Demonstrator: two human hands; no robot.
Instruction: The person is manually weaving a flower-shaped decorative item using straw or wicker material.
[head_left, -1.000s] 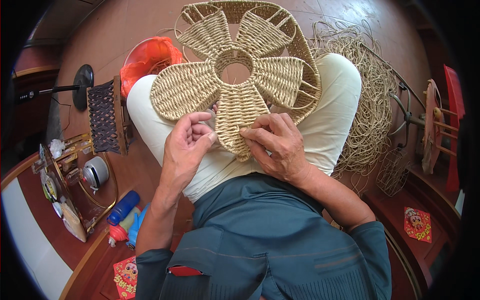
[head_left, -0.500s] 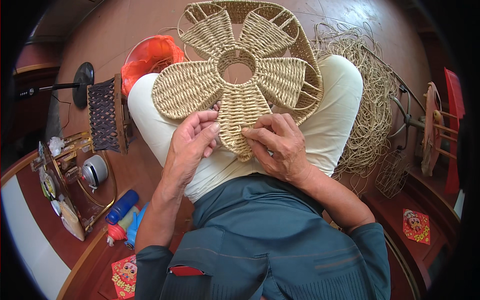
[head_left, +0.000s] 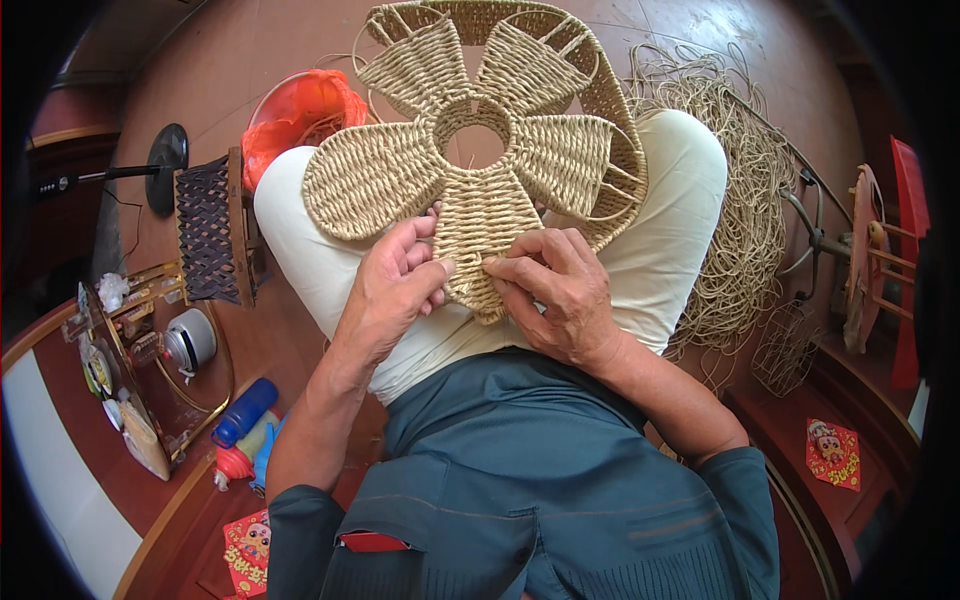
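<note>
Straw-coloured woven rope is what you've got all over your lap: a flower-shaped woven frame [head_left: 480,150] with five petals around an open ring, resting on your cream-trousered thighs and reaching out past your knees. Only one view here, the head camera looking down, so that's all I can go on.

Your left hand [head_left: 395,285] sits on the left edge of the near petal [head_left: 485,250], fingers curled and the thumb pressed onto the weave. Your right hand [head_left: 560,290] is on the same petal's right edge, closed in a pinch at the near tip; whether there's a loose strand in that pinch I can't tell.

My read: you're at the tightening or tucking stage on that near petal. I'd guess the next move wants a firm left-hand brace while the right works the end in snug.

Around you: a heap of loose rope [head_left: 730,210] on the floor to the right, an orange plastic bag [head_left: 300,110] far left, a dark woven basket [head_left: 210,230] left, and a blue bottle [head_left: 245,412] near left.
</note>
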